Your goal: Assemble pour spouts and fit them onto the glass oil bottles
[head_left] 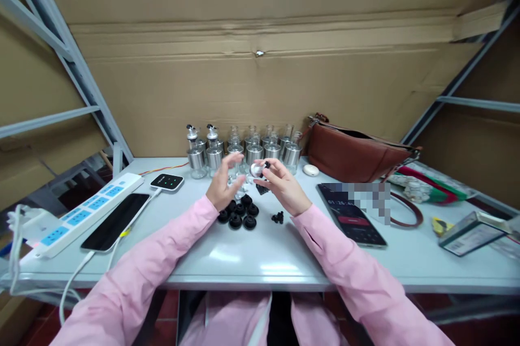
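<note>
Hands meet above black caps [239,214] on counter [264,254]. Right hand [284,186] grips a small bottle [257,169]; left hand [223,186] open, fingers spread beside it. Bottle row [244,151] behind.

Even, fairly bright overhead light; soft glare patches on the pale grey bench [260,259] at 6 o'clock. Shadows faint. Wide-angle distortion bends the grey metal shelf struts [81,80] at 9 and 3 o'clock. The left hand [222,186] is motion-blurred; a pixelated block [368,197] masks an area at 4 o'clock.
</note>
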The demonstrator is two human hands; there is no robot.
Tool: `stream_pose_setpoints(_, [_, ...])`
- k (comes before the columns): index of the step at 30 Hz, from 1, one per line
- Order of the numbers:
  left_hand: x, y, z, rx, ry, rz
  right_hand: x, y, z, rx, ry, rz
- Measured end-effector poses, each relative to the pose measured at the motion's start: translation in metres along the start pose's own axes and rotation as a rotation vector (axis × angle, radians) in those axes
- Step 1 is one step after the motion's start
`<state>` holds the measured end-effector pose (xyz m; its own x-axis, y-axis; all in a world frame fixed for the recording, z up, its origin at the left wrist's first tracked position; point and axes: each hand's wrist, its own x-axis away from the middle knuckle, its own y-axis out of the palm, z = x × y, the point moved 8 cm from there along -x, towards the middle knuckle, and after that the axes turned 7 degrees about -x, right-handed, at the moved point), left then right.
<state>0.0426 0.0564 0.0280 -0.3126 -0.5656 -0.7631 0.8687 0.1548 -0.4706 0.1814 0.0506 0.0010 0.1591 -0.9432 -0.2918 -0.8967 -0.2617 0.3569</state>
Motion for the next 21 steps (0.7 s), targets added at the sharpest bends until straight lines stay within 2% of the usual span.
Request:
stream_pose_setpoints(2, [-0.016, -0.012, -0.024, -0.039, -0.178, 0.149, -0.001, -0.002, -0.001, -0.061, 0.006, 0.039])
stream_pose_setpoints(3, [-0.023, -0.012, -0.033, -0.079, -0.222, 0.145, -0.002, -0.003, -0.002, -0.057, -0.003, 0.052])
stream_pose_setpoints(7, [-0.044, 0.005, -0.054, -0.191, -0.231, 0.027, -0.018, -0.004, -0.013, 0.100, -0.134, 0.100])
stream_pose_setpoints(9, [-0.051, 0.010, -0.061, -0.177, -0.252, 0.044, -0.032, -0.001, -0.023, 0.227, -0.228, 0.117])
stream_pose_setpoints(15, [-0.072, 0.015, -0.091, -0.072, -0.437, 0.146, -0.085, 0.020, -0.063, 0.551, -0.410, 0.108])
stream_pose_setpoints(18, [-0.077, 0.020, -0.104, -0.047, -0.465, 0.160, -0.099, 0.017, -0.078, 0.556, -0.435, 0.149])
stream_pose_setpoints(21, [-0.078, 0.023, -0.107, -0.014, -0.463, 0.187, -0.091, 0.007, -0.091, 0.482, -0.504, 0.212])
